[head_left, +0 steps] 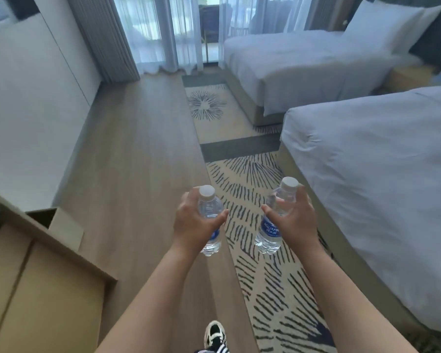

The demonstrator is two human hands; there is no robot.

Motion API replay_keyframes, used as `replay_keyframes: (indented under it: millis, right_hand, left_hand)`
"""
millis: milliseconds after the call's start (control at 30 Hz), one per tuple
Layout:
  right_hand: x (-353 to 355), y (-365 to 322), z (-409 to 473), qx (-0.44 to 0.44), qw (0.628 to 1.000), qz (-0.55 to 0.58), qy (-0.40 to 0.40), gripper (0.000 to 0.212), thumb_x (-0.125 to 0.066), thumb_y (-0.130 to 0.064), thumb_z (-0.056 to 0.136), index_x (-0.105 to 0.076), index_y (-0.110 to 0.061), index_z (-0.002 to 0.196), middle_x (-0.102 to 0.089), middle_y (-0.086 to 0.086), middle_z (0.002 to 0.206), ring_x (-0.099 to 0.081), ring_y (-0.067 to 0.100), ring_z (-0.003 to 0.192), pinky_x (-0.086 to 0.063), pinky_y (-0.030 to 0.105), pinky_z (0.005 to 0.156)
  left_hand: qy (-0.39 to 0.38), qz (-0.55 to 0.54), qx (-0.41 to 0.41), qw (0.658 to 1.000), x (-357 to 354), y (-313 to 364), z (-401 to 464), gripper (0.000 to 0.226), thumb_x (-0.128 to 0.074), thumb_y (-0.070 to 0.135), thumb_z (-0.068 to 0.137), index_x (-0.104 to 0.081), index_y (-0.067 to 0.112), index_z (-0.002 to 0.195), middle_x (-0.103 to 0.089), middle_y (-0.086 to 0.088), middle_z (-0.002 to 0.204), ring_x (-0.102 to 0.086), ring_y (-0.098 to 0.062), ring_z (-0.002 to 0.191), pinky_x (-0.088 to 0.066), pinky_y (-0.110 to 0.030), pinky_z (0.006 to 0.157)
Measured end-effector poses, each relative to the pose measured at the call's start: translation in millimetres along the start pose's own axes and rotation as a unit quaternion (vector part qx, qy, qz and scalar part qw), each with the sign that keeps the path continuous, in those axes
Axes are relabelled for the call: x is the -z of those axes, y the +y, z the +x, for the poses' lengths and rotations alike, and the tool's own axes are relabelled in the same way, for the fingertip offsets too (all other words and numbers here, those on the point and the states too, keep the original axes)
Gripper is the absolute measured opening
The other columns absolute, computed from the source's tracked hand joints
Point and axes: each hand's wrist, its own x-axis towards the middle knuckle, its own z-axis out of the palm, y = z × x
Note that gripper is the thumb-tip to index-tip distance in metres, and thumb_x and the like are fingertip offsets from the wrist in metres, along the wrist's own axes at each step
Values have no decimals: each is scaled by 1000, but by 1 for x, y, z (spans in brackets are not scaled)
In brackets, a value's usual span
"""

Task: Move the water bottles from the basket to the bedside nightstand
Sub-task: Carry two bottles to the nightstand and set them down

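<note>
I hold two clear water bottles upright in front of me, above the floor. My left hand (192,221) grips one water bottle (210,207) with a white cap and a blue label mostly hidden by my fingers. My right hand (294,217) grips the other water bottle (270,231), its blue label showing below my thumb. The wooden nightstand (409,76) stands far off at the upper right, between the two beds. No basket is in view.
Two white beds, the near one (382,179) and the far one (298,62), fill the right side. A patterned rug (262,276) runs along them beside wooden floor (138,154). A wooden cabinet (36,284) stands at the lower left. Curtains (163,34) hang ahead.
</note>
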Motion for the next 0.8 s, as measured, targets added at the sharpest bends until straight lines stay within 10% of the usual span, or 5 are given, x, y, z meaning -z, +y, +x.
replay_keyframes:
  millis: [500,800]
  right_hand:
    - [-78,53,315,-33,994,38,93,54,-83,-35,68,-44,-30,105,-61,1,103,-62,17,91,-52,36,81]
    - [-107,106,556,-48,989,64,124,55,-80,-46,65,-46,-26,104,-62,3,102,-63,20,93,-51,30,81]
  left_hand:
    - [1,-36,38,999,-136,-72,332,49,-85,37,66,-58,17,102,-63,-2,96,-61,-19,87,-52,-31,75]
    - [-11,-35,31,999,-244,-77,566,48,-83,43,65,-54,24,98,-61,4,91,-59,-12,82,-49,-22,70]
